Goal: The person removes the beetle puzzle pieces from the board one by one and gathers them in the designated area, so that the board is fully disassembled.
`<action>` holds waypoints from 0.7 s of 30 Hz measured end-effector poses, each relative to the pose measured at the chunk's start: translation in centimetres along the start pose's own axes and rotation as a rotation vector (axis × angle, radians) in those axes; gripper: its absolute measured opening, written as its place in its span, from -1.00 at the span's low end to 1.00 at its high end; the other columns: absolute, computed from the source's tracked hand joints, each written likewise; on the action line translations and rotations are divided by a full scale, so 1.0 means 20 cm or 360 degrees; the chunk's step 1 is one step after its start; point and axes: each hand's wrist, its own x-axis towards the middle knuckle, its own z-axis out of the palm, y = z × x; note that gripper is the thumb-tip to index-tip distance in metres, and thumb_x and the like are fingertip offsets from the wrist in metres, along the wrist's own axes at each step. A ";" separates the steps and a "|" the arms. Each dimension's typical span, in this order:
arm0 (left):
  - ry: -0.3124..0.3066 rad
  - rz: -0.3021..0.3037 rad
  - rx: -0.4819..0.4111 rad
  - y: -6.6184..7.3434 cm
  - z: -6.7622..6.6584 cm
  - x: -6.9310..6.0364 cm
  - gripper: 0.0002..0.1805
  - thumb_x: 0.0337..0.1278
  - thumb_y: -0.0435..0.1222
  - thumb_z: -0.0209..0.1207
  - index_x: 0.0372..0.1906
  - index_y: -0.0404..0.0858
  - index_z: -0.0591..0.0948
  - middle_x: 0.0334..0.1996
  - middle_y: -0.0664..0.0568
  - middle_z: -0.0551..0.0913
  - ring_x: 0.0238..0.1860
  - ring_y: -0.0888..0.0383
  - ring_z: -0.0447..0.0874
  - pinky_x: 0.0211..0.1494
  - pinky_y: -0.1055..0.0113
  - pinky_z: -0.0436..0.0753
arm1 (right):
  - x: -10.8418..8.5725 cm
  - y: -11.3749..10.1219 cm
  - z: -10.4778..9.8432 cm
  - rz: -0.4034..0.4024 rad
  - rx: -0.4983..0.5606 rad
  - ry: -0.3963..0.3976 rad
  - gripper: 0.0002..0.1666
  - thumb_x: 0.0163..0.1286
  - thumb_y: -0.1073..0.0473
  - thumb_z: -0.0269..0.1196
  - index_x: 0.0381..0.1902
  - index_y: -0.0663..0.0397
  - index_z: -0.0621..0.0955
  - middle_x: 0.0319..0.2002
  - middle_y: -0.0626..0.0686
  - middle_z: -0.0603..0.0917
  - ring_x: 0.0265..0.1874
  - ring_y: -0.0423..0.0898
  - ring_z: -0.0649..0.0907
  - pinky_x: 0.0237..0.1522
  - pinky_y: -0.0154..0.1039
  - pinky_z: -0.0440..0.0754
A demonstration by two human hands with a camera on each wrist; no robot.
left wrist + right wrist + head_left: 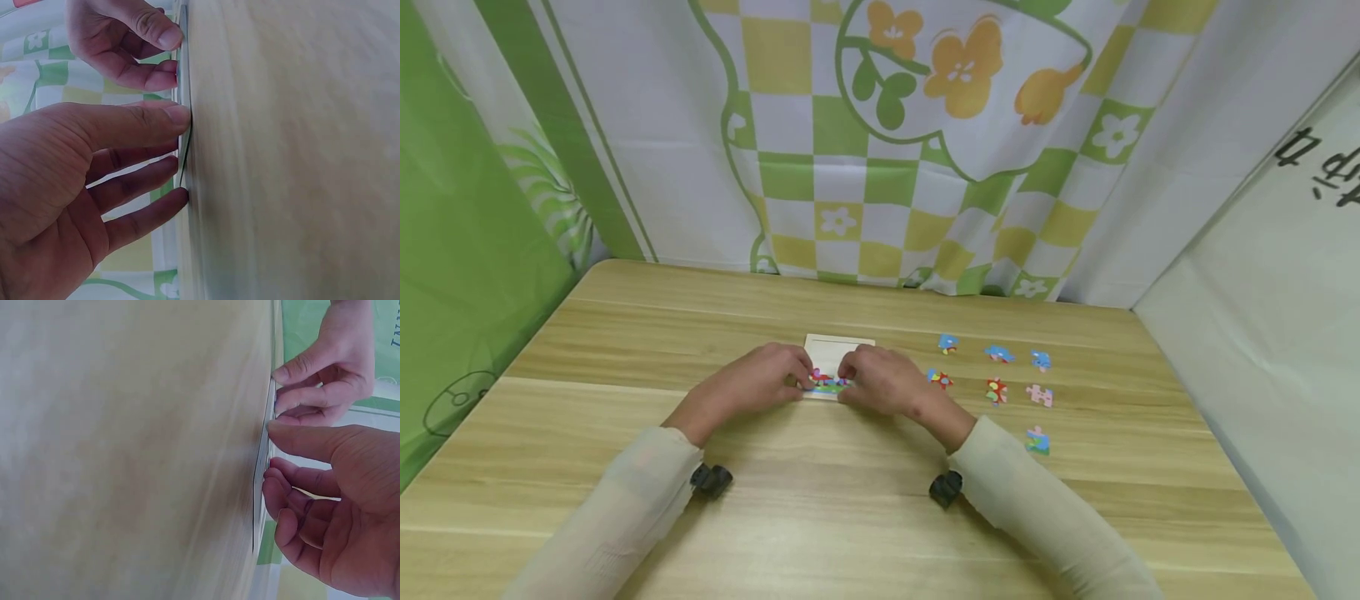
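A shallow wooden puzzle tray (841, 340) lies on the table, with colourful pieces (827, 387) along its near side. My left hand (771, 375) holds the tray's left near corner, its thumb at the near edge and its fingers by a red piece (820, 377). Over the right part of the tray, my right hand (883, 379) pinches a small puzzle piece (842, 381), mostly hidden by the fingers. In the right wrist view, the right thumb (300, 439) touches the tray's near edge and the other fingers curl above it.
Several loose jigsaw pieces lie spread to the right, among them a blue one (1000, 354), a red one (996, 390) and a pink one (1040, 395). A checked curtain (887, 179) hangs behind the wooden table (835, 517). Black wrist cameras sit below both sleeves.
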 end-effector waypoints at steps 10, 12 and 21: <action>0.0011 0.0038 0.0082 0.01 0.00 0.00 -0.87 0.09 -0.51 0.39 -0.27 -0.27 0.84 -0.20 0.04 0.72 -0.16 0.09 0.70 0.02 0.13 0.70 | 0.00 -0.03 0.00 0.0050 -0.0025 0.0031 -0.68 0.32 0.03 0.45 -0.04 0.04 0.72 -0.14 -0.04 0.72 -0.10 -0.09 0.67 -0.04 -0.11 0.66; 0.0023 0.0051 0.0101 0.01 0.00 0.00 -0.85 0.08 -0.52 0.38 -0.28 -0.27 0.84 -0.26 0.08 0.71 -0.23 0.16 0.67 -0.05 0.17 0.70 | 0.00 -0.03 0.00 0.0050 0.0002 0.0042 -0.68 0.31 0.05 0.46 -0.06 0.06 0.72 -0.15 -0.03 0.72 -0.10 -0.08 0.68 -0.03 -0.11 0.66; 0.0027 0.0064 0.0113 0.01 0.01 0.01 -0.83 0.02 -0.53 0.34 -0.33 -0.25 0.83 -0.35 0.15 0.67 -0.32 0.23 0.60 -0.12 0.22 0.67 | 0.01 -0.02 -0.01 0.0035 0.0101 0.0075 -0.71 0.27 0.11 0.50 -0.12 0.10 0.72 -0.21 -0.01 0.74 -0.13 -0.09 0.67 0.00 -0.16 0.64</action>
